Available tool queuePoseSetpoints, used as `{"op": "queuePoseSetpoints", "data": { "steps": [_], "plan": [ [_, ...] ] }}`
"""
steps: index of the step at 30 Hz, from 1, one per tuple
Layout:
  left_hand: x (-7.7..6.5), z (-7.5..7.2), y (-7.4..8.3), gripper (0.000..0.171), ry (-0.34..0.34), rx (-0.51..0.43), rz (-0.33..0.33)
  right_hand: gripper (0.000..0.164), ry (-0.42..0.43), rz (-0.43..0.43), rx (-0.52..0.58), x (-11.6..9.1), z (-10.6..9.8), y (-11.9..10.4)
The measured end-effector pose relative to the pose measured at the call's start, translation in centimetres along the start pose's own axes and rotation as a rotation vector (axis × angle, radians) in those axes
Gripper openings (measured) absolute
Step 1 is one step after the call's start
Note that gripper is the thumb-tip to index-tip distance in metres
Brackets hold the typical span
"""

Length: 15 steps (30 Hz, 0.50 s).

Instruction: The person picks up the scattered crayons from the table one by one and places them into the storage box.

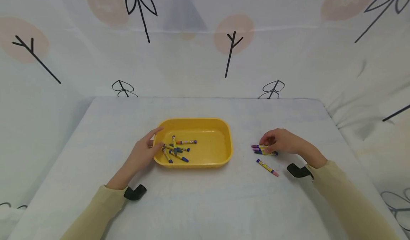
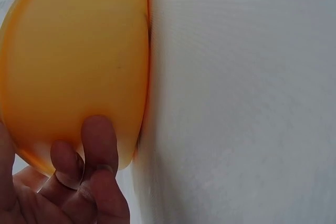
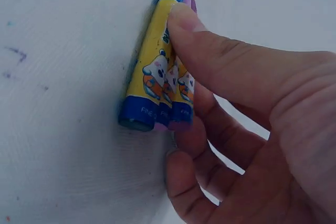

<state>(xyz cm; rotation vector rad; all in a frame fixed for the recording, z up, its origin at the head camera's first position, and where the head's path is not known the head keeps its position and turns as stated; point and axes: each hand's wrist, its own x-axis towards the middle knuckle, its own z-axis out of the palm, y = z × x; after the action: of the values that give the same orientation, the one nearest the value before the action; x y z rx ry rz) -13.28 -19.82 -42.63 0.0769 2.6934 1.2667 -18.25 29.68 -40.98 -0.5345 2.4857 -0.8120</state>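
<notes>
on the right hand [image 1: 283,140], which i follow from afar through the wrist view, thumb and fingers pinch three crayons [image 3: 157,72], lying side by side, one dark-tipped and two in purple shades; whether their undersides touch the table i cannot tell. a pink-tipped crayon [image 1: 267,168] lies apart on the near side of that hand. the left hand [image 1: 142,153] grips the left end of the yellow tray [image 1: 211,151], fingers against its outer wall, and inside, toward that same end, crayons lie crossed in a loose heap [image 1: 178,156], an orange-tipped one [image 1: 187,142] among them. as i judge it, the chief risk is the bundle: round barrels held together by one thumb could roll over each other, and uneven pressure would let one slip out; a hard pull by the left hand could also skew the tray. the white tabletop [image 1: 205,204] bears small coloured marks in the right wrist view, and pale hangings [image 1: 192,69] printed with black leaf and twig outlines and faint orange discs enclose it behind and at both sides
</notes>
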Motion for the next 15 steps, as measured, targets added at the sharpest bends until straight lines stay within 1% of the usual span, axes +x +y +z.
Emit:
{"op": "queuePoseSetpoints", "data": {
  "steps": [3,6,15],
  "plan": [
    [0.02,0.01,0.0,0.058,-0.001,-0.005,-0.001,0.021,-0.014,0.01,-0.003,0.14,-0.09,-0.14],
    [0.0,0.01,0.03,0.058,0.0,-0.006,0.004,0.018,-0.01,0.02,-0.018,0.15,-0.17,-0.23],
    [-0.06,0.0,0.05,0.057,0.003,0.004,-0.007,0.013,-0.016,0.011,-0.037,-0.05,-0.12,-0.49]
  ]
}}
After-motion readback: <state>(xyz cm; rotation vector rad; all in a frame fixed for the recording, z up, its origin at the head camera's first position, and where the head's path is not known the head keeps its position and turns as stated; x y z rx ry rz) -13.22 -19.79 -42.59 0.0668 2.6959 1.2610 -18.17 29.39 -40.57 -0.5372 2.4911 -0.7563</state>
